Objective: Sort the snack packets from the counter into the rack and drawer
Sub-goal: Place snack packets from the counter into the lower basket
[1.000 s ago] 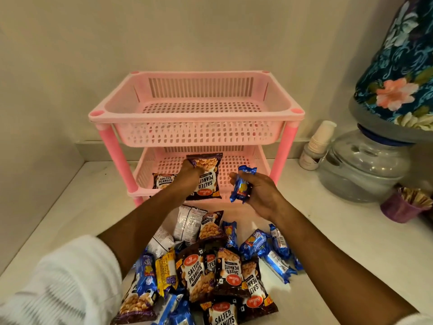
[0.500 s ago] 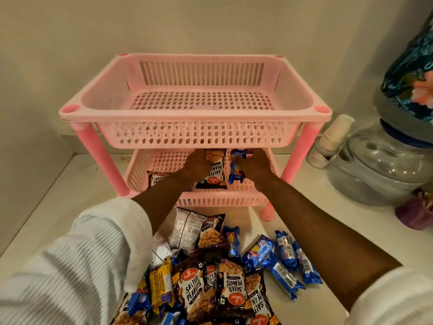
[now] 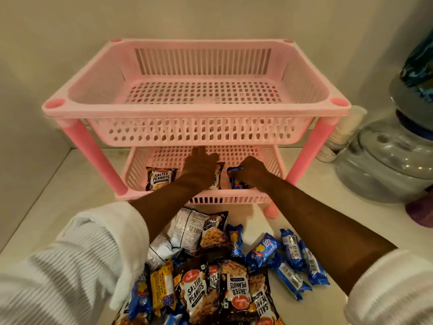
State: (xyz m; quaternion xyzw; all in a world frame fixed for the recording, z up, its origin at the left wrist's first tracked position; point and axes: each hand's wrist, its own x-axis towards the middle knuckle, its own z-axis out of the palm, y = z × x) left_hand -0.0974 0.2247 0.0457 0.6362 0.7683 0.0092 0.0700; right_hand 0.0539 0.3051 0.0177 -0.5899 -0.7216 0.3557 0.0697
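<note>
A pink two-tier rack (image 3: 196,111) stands on the white counter (image 3: 77,195); its upper basket holds nothing. In the lower basket (image 3: 234,197) a salted peanuts packet (image 3: 161,178) lies at the left. My left hand (image 3: 199,168) reaches into that basket with fingers stretched out, lying over a second peanuts packet (image 3: 218,177). Beside it my right hand (image 3: 251,171) grips a blue biscuit packet (image 3: 234,181) low in the basket. A pile of peanuts packets (image 3: 196,294) and blue biscuit packets (image 3: 290,261) lies on the counter in front of the rack.
A clear water dispenser base (image 3: 386,160) with a flower-patterned cover stands at the right, a stack of paper cups (image 3: 339,134) behind it and a purple cup (image 3: 419,212) in front. Walls close off the back and left.
Both hands have gone lower and deeper into the lower basket. The left hand's fingers have straightened over the peanuts packet. The view has moved closer to the rack.
</note>
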